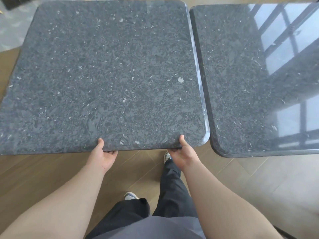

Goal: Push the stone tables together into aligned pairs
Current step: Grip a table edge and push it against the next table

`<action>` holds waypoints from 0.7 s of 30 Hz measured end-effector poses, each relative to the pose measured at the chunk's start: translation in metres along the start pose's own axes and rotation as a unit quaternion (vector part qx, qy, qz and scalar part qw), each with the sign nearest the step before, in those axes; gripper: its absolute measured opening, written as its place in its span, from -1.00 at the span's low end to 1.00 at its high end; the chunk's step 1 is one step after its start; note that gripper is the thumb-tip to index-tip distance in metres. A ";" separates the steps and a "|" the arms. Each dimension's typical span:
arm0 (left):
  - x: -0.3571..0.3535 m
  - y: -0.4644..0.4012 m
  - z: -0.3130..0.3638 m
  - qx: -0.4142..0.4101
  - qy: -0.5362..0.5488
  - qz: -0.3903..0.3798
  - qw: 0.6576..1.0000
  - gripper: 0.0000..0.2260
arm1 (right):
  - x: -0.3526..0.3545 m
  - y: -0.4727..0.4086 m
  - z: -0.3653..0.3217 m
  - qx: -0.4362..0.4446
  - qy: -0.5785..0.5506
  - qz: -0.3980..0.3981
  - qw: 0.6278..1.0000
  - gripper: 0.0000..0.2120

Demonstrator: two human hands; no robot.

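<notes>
Dark speckled stone tables [107,75] — polished, the right table [250,83] mirror-glossy — above smooth wood-plank floor [43,173].

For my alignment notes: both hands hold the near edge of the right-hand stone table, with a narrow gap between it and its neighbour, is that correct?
Not quite. The head view shows the left hand and the right hand both taking their grip on the near edge of the left-hand stone table, not the right-hand stone table. The rest holds: a narrow gap separates the two tables.
</notes>
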State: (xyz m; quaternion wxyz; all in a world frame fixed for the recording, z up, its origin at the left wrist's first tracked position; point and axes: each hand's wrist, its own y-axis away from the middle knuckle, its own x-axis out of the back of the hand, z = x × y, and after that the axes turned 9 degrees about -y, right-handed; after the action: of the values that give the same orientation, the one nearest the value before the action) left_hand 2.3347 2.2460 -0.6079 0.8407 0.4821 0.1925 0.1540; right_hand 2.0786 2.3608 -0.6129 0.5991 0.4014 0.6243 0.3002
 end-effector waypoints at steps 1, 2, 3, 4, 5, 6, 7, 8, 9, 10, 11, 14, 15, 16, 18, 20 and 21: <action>0.000 -0.001 0.000 -0.002 0.001 -0.002 1.000 -0.62 | 0.001 -0.002 0.000 0.001 0.004 -0.004 1.000 -0.52; 0.001 -0.002 0.001 -0.003 0.001 -0.002 1.000 -0.61 | 0.001 -0.004 0.000 0.001 0.004 -0.006 1.000 -0.51; 0.001 -0.003 0.003 -0.003 0.000 -0.002 1.000 -0.60 | 0.002 -0.005 0.000 0.000 0.003 -0.007 1.000 -0.50; 0.002 -0.003 0.005 0.001 -0.003 -0.003 1.000 -0.59 | 0.002 -0.006 0.000 -0.003 0.003 -0.009 1.000 -0.49; 0.003 -0.003 0.007 0.008 -0.008 -0.003 1.000 -0.60 | 0.002 -0.006 0.000 -0.008 0.004 -0.006 1.000 -0.49; 0.003 -0.002 0.008 0.014 -0.012 -0.005 1.000 -0.61 | 0.002 -0.005 0.000 -0.013 0.001 -0.004 1.000 -0.49; 0.003 -0.001 0.009 0.020 -0.014 -0.009 1.000 -0.62 | 0.001 -0.005 0.000 -0.016 -0.002 -0.002 1.000 -0.49; 0.002 0.000 0.010 0.023 -0.015 -0.010 1.000 -0.63 | 0.000 -0.004 0.000 -0.020 -0.007 -0.002 1.000 -0.50; 0.001 0.002 0.011 0.023 -0.016 -0.011 1.000 -0.64 | -0.001 -0.003 -0.001 -0.023 -0.014 0.002 1.000 -0.51; 0.001 0.003 0.011 0.022 -0.019 -0.011 1.000 -0.65 | -0.003 0.000 -0.001 -0.023 -0.023 0.003 0.999 -0.51; 0.001 0.005 0.011 0.020 -0.020 -0.010 1.000 -0.66 | -0.005 0.003 -0.001 -0.023 -0.027 0.004 0.999 -0.52; 0.000 0.011 0.011 0.018 -0.020 -0.012 1.000 -0.67 | -0.007 0.010 -0.002 -0.025 -0.023 -0.003 0.999 -0.55; 0.000 0.012 0.010 0.016 -0.017 -0.014 1.000 -0.66 | -0.006 0.011 -0.002 -0.025 -0.023 -0.006 0.999 -0.56; 0.000 0.012 0.010 0.014 -0.012 -0.017 1.000 -0.65 | -0.006 0.012 -0.002 -0.026 -0.023 -0.010 0.999 -0.58; 0.001 0.015 0.008 0.006 -0.011 -0.020 1.000 -0.64 | -0.005 0.014 -0.002 -0.030 -0.024 -0.017 0.999 -0.60; 0.002 0.018 0.006 0.006 -0.011 -0.018 1.000 -0.68 | -0.002 0.016 -0.002 -0.034 -0.028 -0.017 0.999 -0.65; 0.003 0.020 0.004 0.008 -0.012 -0.014 1.000 -0.71 | 0.001 0.017 -0.002 -0.034 -0.027 -0.016 0.999 -0.68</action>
State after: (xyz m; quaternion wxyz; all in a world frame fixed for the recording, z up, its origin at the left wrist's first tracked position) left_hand 2.3378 2.2541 -0.5896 0.8411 0.4878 0.1909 0.1349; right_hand 2.0789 2.3702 -0.5982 0.6339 0.3788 0.6035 0.3008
